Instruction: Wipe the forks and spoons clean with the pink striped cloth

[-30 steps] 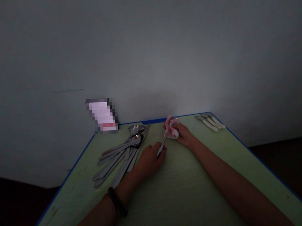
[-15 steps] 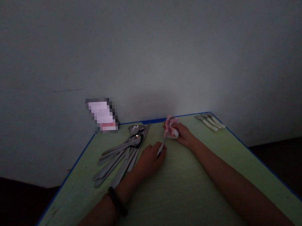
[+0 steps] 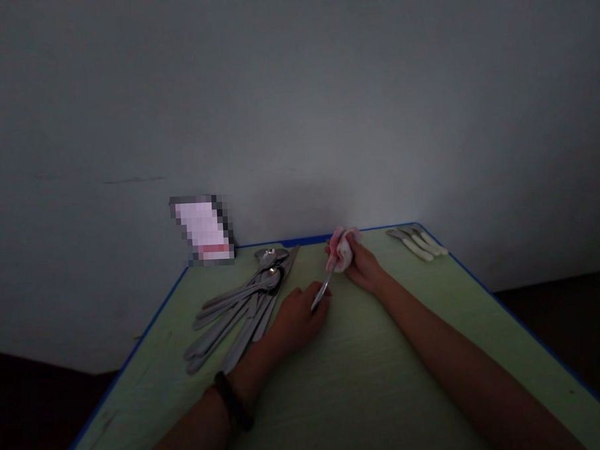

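Note:
My left hand (image 3: pixel 301 316) is closed round the handle of a slim piece of metal cutlery (image 3: pixel 322 293) and holds it at a slant above the table. The far end of that piece is wrapped in a pink and white cloth (image 3: pixel 344 253), so its kind is hidden. My right hand (image 3: pixel 362 263) grips the crumpled cloth around it. Left of my left hand lies a fanned pile of metal spoons (image 3: pixel 238 294) and table knives (image 3: pixel 271 312), their handles pointing towards me.
At the far right corner of the green table (image 3: pixel 380 354) lie several pieces of cutlery with white handles (image 3: pixel 423 246). A blurred-out phone-like device (image 3: pixel 203 230) leans against the grey wall (image 3: pixel 295 106) at the back left. Blue edging (image 3: pixel 305 241) runs round the tabletop.
My right hand and the cloth have shifted slightly, and the cloth is bunched differently, with more white showing. My left hand keeps its hold almost in place.

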The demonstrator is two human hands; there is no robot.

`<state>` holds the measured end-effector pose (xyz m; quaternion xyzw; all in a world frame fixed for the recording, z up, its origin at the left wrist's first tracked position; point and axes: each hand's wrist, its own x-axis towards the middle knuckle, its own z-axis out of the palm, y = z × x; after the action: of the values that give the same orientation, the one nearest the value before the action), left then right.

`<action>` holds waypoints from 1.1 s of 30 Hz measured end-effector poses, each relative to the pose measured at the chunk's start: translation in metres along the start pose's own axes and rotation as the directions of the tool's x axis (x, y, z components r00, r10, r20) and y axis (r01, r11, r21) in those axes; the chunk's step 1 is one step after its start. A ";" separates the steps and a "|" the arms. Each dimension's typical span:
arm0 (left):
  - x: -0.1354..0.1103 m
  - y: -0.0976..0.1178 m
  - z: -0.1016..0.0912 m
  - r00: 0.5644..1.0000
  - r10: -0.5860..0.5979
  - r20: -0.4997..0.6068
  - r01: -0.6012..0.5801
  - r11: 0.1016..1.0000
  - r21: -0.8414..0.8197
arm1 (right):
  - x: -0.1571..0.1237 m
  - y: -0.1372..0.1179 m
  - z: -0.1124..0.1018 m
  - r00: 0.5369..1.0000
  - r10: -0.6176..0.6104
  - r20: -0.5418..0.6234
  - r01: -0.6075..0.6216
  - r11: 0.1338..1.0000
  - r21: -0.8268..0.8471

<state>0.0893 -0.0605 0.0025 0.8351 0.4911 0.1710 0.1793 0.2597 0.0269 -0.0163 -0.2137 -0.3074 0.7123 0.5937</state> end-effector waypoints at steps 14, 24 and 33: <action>0.000 0.000 0.000 1.000 -0.002 0.006 0.002 1.000 0.020 | -0.002 -0.001 0.000 1.000 0.029 0.005 -0.029 0.999 -0.021; 0.001 0.002 -0.001 0.999 -0.033 0.014 0.033 0.999 -0.011 | -0.006 -0.008 0.008 1.000 -0.003 0.010 0.002 0.996 0.086; 0.001 0.001 0.000 0.998 -0.054 0.022 0.054 0.998 -0.014 | -0.006 -0.009 0.007 0.991 0.022 0.134 -0.015 0.998 -0.054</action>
<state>0.0905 -0.0599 0.0034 0.8220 0.5102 0.1607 0.1954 0.2625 0.0205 -0.0057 -0.1835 -0.3635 0.7221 0.5592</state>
